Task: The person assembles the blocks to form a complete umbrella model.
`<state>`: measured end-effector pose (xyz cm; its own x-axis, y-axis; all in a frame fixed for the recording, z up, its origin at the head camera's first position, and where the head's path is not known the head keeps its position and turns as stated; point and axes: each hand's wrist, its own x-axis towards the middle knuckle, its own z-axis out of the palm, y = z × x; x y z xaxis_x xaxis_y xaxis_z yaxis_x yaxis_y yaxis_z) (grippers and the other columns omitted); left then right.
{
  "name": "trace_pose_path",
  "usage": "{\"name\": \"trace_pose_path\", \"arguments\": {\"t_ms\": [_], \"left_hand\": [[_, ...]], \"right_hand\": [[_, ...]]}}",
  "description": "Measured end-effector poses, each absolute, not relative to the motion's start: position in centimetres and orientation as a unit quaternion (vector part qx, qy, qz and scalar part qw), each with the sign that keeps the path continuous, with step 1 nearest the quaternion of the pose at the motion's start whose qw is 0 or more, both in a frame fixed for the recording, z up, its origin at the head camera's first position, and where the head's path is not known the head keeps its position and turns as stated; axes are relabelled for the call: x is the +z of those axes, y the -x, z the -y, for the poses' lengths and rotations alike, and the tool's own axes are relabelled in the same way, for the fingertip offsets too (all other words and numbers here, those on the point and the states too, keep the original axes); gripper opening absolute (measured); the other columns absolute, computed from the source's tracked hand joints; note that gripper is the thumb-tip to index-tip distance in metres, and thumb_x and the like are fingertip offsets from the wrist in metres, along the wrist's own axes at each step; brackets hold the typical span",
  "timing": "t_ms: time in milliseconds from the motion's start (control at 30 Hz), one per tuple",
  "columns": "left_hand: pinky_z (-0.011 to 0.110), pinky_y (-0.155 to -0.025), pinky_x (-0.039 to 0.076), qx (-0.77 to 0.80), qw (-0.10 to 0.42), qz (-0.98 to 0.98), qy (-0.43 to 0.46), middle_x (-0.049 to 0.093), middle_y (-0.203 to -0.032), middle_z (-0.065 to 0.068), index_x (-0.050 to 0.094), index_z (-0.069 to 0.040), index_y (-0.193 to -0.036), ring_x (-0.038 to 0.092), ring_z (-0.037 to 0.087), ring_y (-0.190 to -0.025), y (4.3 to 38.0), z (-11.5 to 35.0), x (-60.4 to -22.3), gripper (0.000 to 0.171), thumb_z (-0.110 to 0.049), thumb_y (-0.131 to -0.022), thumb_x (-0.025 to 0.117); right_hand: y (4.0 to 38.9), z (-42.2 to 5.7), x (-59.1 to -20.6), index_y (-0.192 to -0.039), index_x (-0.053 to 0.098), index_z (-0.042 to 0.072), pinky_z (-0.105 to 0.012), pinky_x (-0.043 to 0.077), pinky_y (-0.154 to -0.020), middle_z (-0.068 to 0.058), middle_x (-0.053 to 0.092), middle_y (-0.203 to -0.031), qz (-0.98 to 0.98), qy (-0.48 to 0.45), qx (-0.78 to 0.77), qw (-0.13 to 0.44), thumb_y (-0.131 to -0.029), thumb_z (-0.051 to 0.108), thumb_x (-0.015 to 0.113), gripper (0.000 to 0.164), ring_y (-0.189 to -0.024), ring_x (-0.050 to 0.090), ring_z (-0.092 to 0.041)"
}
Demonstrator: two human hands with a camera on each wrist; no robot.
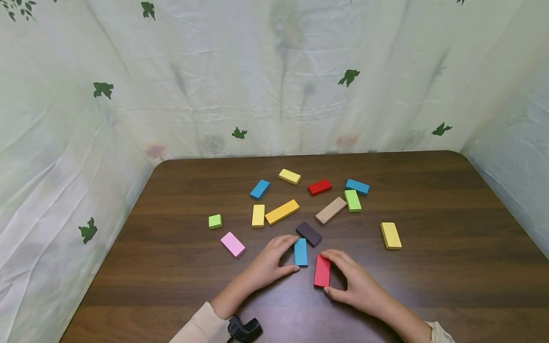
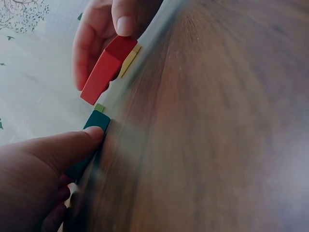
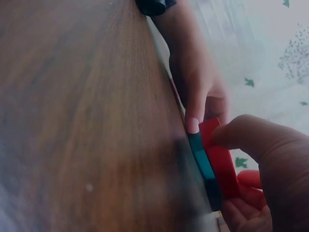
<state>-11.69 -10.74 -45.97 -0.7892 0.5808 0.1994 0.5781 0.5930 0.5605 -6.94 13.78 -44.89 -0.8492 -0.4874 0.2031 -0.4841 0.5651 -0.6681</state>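
My left hand (image 1: pixel 271 261) pinches a blue block (image 1: pixel 301 252) lengthwise, fingertips at its far end and thumb at its near end. This block (image 2: pixel 99 120) lies flat along the table in the left wrist view. Just to the right, my right hand (image 1: pixel 353 281) grips a red block (image 1: pixel 322 271) by its two ends between thumb and fingers. In the right wrist view the red block (image 3: pixel 221 159) is held above the tabletop, beside the blue one. A dark purple block (image 1: pixel 309 234) rests right at the far end of the blue block.
Beyond the hands lie scattered blocks: a tan block (image 1: pixel 331 211), an orange block (image 1: pixel 282 212), a second red block (image 1: pixel 320 187) and several others. A pink block (image 1: pixel 233 245) is at left, a yellow block (image 1: pixel 391 236) at right. Cloth (image 1: pixel 257 85) hangs behind the wooden table (image 1: pixel 450 286).
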Motion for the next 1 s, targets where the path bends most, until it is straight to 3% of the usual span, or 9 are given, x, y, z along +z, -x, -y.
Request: {"name": "trace_pose_path", "arguments": {"t_ms": [433,667,1000], "left_hand": [[0.041,-0.098,0.03,0.301,0.002,-0.896,-0.326,0.045,-0.13,0.008,0.043,-0.005,-0.132,0.038,0.023,-0.121,12.3,9.7,-45.9,0.064,-0.031,-0.079,0.068],[0.042,-0.098,0.029,0.301,-0.002,-0.894,-0.333,0.045,-0.13,0.006,0.044,-0.005,-0.132,0.038,0.021,-0.121,12.4,9.5,-45.9,0.066,-0.035,-0.078,0.069],[0.043,-0.097,0.031,0.314,0.0,-0.893,-0.321,0.046,-0.128,0.008,0.046,-0.006,-0.131,0.039,0.024,-0.12,12.4,9.6,-45.9,0.053,-0.034,-0.088,0.057]], "right_hand": [[6.8,-13.9,-44.8,-0.129,0.046,0.014,-0.038,0.041,-0.09,0.005,0.042,-0.129,-0.87,0.311,-0.38,0.05,-0.074,0.025,0.073,0.062,-0.116,0.043,-0.013],[6.8,-13.9,-45.1,-0.13,0.045,0.014,-0.037,0.041,-0.089,0.0,0.044,-0.13,-0.867,0.332,-0.368,0.045,-0.075,0.024,0.072,0.062,-0.116,0.044,-0.015],[7.1,-13.8,-45.1,-0.13,0.048,0.016,-0.036,0.042,-0.089,0.003,0.039,-0.13,-0.867,0.337,-0.361,0.066,-0.079,0.03,0.069,0.057,-0.113,0.043,-0.015]]}}
